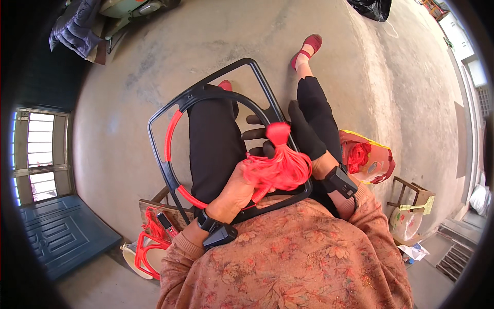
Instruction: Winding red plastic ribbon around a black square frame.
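A black frame (246, 63) with a round ring inside its angular outline rests across my lap. Red cord wrapping (173, 135) covers parts of the ring's left and lower left. My left hand (232, 186), bare, is closed on a loose hank of red cord (280, 167) over the frame's lower right; the hank hides its fingertips. My right hand (305, 135), in a black glove, is beside the hank at the frame's right bar. Its fingers are spread and stretched out, partly behind the bar and the hank's tied end, with the thumb raised.
At my right stand a bag with red cord (360, 157) and a small wooden stool (419, 198). On my left, a red frame (149, 255) leans by a wooden seat (149, 208) bearing red strands. A parked scooter (123, 13) and a black plastic bag (373, 7) are farther off.
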### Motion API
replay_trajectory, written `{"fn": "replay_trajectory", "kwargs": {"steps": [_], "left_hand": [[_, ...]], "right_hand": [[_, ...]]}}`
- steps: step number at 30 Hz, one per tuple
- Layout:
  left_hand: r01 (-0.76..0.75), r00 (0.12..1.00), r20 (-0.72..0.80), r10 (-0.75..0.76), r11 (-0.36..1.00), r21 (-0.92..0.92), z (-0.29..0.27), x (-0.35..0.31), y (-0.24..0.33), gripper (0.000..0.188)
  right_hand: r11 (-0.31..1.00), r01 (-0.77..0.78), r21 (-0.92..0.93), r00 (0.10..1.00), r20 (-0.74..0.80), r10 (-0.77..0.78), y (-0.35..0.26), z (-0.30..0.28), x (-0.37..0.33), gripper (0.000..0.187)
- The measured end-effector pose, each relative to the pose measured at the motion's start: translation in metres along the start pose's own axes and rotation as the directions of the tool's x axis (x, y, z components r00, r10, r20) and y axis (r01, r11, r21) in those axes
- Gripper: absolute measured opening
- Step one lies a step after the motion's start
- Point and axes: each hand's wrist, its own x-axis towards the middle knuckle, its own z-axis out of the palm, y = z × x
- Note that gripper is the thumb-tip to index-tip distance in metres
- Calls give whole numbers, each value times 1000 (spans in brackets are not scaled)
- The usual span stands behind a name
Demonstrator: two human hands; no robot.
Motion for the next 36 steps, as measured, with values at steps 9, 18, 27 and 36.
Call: {"fn": "replay_trajectory", "kwargs": {"steps": [9, 18, 27, 36], "left_hand": [[45, 996, 74, -52, 995, 88, -10, 6, 3, 10], [84, 995, 34, -92, 981, 177, 2, 2, 11, 19], [90, 995, 15, -94, 984, 154, 6, 6, 12, 16], [196, 978, 51, -202, 974, 113, 6, 5, 12, 14]], "right_hand": [[377, -361, -853, 870, -454, -195, 33, -8, -67, 29], [831, -128, -542, 653, -677, -340, 18, -9, -112, 25], [717, 95, -691, 486, -597, -639, -28, -64, -119, 24], [565, 123, -816, 718, -320, -618, 0, -55, 12, 39]]}}
